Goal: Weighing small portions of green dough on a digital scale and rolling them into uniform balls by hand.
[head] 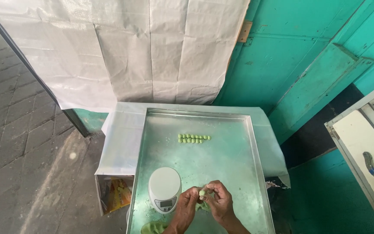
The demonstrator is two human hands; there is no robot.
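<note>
Dough ball [202,193]: pinched between left hand [188,203] and right hand [220,201], just right of the scale [164,189].
Rows of balls [194,138]: well beyond the scale, up the tray [252,143].
Nearer hand: both touch it.

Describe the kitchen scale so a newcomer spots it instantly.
Start at the large metal tray on the white-covered table. At its near left corner sits the scale, just left of the left hand. It is the only white round-topped device there; the other tray items are small green dough balls.
</note>
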